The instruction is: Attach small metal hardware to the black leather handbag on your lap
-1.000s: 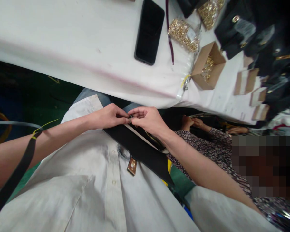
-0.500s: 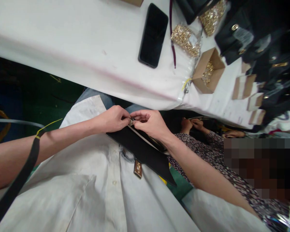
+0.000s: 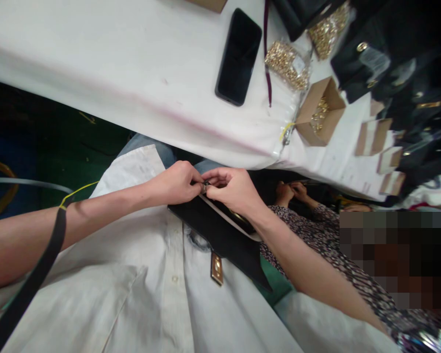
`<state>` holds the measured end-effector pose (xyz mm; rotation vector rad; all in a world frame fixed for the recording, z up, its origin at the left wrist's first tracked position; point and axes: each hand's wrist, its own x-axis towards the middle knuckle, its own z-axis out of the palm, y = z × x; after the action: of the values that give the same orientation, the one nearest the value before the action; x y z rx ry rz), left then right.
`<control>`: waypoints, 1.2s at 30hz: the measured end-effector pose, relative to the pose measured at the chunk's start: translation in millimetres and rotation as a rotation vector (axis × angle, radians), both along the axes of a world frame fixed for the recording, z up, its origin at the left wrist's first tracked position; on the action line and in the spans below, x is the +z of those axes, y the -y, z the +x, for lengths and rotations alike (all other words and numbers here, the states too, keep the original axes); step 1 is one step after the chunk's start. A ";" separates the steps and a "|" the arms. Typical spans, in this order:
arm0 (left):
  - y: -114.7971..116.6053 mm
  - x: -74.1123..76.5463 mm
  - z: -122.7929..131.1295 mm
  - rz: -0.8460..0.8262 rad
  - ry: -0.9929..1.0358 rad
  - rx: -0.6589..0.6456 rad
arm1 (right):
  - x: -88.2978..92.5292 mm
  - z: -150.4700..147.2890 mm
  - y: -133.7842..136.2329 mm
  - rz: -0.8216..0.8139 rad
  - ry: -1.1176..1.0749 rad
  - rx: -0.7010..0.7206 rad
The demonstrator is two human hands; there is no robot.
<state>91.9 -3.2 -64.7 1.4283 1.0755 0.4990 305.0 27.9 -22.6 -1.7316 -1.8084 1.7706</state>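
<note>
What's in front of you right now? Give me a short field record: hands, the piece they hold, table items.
left hand: pinching a small metal fitting at the edge of the black bag piece
right hand: pinching the same fitting from the other side
black bag piece: on the lap, gold clasp hanging below
table: black phone, open cardboard box of gold hardware, clear bag of gold parts

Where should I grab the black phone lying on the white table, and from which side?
Judging by its pose, take the phone by its two long edges, coming straight down from above. It lies flat, screen up, on the table, with bare cloth along both long sides; the purple strap lies close on one side.
</note>
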 end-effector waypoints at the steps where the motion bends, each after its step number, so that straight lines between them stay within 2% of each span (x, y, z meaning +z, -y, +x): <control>1: -0.1 0.9 -0.4 -0.001 0.003 -0.006 | 1.7 -0.7 1.5 0.013 0.001 0.002; 12: 4.0 1.2 -8.9 -0.157 0.057 -0.025 | 12.0 -9.4 22.8 0.270 0.084 0.101; 22: 9.8 -11.6 -11.0 -0.122 0.087 -0.009 | 7.7 -4.7 20.2 0.146 0.023 0.125; 30: 11.3 -13.9 -9.9 -0.092 0.105 0.001 | 19.3 -13.6 20.7 0.304 0.153 0.296; 36: 11.8 -12.2 -8.4 -0.092 0.128 0.038 | 11.9 -10.1 21.9 0.262 0.109 0.236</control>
<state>83.5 -15.0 -76.9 1.2798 1.0118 0.5542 294.9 6.0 -10.7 -1.5972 -2.2554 1.4482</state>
